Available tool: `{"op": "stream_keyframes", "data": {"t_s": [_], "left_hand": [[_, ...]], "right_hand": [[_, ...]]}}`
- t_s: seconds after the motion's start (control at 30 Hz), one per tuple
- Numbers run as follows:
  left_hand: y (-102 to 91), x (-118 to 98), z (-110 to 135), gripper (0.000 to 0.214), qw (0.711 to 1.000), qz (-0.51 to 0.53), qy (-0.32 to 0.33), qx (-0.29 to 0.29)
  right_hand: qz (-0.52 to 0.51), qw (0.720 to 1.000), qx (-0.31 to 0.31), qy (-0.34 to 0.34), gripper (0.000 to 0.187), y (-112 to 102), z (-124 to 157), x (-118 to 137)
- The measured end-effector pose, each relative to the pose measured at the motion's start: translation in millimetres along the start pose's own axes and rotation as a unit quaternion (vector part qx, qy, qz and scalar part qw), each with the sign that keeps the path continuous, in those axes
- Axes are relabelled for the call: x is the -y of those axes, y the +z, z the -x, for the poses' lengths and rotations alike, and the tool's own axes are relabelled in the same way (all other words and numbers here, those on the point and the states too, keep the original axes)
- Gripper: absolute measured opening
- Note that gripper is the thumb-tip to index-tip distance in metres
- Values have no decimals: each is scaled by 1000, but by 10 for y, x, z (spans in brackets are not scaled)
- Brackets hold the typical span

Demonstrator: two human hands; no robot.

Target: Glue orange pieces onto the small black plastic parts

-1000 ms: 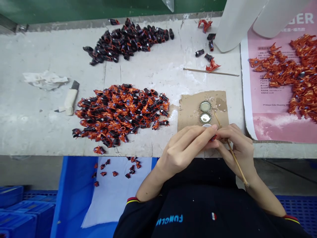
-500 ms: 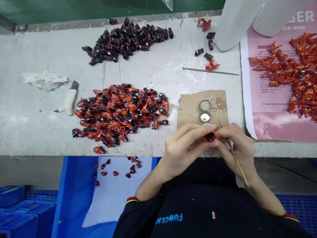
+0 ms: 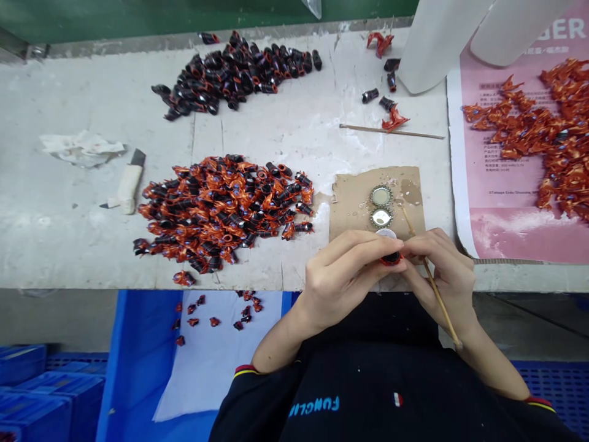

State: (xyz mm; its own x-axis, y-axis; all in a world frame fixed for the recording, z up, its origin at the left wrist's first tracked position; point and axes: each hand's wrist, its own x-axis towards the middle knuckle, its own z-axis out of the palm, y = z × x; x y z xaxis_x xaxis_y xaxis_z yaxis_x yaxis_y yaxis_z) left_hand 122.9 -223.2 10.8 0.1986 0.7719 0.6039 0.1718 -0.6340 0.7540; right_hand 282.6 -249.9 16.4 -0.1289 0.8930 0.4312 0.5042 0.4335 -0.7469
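Observation:
Both hands meet over the front of a cardboard piece. My left hand pinches a small black and red plastic part between thumb and fingers. My right hand grips the same part from the other side at its fingertips. A thin wooden stick also lies in my right hand, its tip pointing forward over the cardboard and its other end over the wrist. Just beyond the fingers, two metal bottle caps and a partly hidden white disc sit in a row.
Left of the hands lies a heap of orange and black parts, with a pile of black parts behind it. Orange parts cover a pink sheet at right. A second stick lies behind the cardboard. Below the table edge stands a blue bin.
The held part has tilted slightly between my fingertips, and more of the white disc shows beyond them. Both hands stay almost in place.

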Motion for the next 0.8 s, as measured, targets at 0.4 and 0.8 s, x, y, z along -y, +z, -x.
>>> {"op": "stream_keyframes", "data": {"t_s": [0.4, 0.8], "left_hand": [[22, 30, 18, 22, 999, 51, -2, -12], [83, 129, 61, 15, 953, 265, -144, -12]], "right_hand": [[9, 1000, -1, -9, 17, 9, -6, -4], [-2, 998, 52, -31, 21, -11, -33, -15]]}}
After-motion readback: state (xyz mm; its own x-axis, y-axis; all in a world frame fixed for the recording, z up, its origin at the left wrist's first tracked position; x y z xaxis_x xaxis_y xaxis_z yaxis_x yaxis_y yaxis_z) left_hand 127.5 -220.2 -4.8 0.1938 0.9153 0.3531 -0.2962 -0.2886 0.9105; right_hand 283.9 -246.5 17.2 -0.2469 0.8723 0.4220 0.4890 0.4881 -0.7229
